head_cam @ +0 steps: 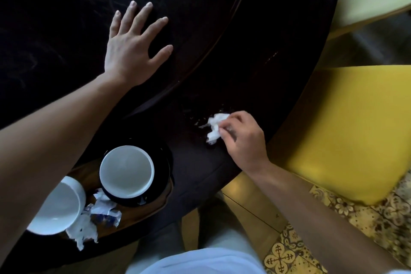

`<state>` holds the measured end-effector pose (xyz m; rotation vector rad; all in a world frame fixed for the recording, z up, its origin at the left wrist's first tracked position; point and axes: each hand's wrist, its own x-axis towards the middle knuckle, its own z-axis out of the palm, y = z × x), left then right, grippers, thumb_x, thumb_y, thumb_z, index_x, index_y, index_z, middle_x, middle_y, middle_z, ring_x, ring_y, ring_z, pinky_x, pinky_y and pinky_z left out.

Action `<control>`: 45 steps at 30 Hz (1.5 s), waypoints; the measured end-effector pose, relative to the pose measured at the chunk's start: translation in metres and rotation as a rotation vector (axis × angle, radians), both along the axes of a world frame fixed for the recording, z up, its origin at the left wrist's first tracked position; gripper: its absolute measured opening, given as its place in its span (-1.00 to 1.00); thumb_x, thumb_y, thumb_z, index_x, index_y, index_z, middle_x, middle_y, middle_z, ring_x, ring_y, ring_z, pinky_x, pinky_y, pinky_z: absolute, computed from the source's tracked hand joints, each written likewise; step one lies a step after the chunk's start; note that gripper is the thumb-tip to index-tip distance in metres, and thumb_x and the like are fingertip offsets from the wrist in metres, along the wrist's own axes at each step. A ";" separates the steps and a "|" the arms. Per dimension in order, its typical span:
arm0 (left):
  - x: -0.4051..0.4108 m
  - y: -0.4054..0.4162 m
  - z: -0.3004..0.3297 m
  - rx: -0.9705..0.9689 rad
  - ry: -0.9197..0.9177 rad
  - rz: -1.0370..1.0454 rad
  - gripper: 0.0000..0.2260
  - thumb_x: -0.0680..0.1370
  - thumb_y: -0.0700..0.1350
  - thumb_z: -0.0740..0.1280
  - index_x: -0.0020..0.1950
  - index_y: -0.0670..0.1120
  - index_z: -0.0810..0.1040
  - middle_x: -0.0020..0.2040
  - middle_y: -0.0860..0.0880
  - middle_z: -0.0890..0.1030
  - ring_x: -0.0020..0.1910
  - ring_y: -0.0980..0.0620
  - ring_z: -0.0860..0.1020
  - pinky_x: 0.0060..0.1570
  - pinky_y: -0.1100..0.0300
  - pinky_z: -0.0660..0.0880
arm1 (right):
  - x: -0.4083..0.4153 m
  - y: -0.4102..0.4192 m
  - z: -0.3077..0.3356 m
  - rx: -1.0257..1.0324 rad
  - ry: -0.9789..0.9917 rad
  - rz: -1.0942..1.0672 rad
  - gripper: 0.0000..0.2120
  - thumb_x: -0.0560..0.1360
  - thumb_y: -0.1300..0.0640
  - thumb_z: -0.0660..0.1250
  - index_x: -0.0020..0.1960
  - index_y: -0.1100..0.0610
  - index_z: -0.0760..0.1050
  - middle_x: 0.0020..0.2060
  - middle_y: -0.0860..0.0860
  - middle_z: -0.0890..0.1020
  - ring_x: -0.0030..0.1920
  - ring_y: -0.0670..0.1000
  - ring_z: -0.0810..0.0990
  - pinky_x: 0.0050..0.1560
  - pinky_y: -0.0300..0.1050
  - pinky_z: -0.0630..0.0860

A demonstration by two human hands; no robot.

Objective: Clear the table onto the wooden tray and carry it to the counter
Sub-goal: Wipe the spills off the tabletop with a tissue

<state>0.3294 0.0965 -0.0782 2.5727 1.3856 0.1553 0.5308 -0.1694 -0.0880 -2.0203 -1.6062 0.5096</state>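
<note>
The dark round surface [66, 6] fills most of the view. At its near edge lies the wooden tray [163, 198], only partly visible, its long axis not clear. On the tray sit a white cup [126, 171] on a black saucer [163, 169], a second white cup [57, 207], and crumpled wrappers [104, 209]. Beyond the tray, the left hand [131, 49] rests flat, fingers spread, holding nothing. Right of the tray, the right hand [242, 140] has its fingers [224, 132] pinched on a crumpled white napkin [214, 127] touching the surface.

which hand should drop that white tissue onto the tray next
Right. The right hand already pinches the crumpled tissue, while the left hand lies flat and open on the table, farther from the wooden tray.
</note>
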 end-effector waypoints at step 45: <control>0.001 0.001 -0.002 0.003 -0.029 0.008 -0.45 0.65 0.30 0.17 0.61 0.15 0.29 0.69 -0.01 0.13 0.69 -0.10 -0.01 0.63 -0.15 -0.09 | 0.162 0.131 0.014 -0.120 -0.264 -0.510 -0.82 0.49 0.18 0.31 0.06 0.22 0.54 0.11 0.21 0.57 0.03 0.26 0.59 0.01 0.03 0.45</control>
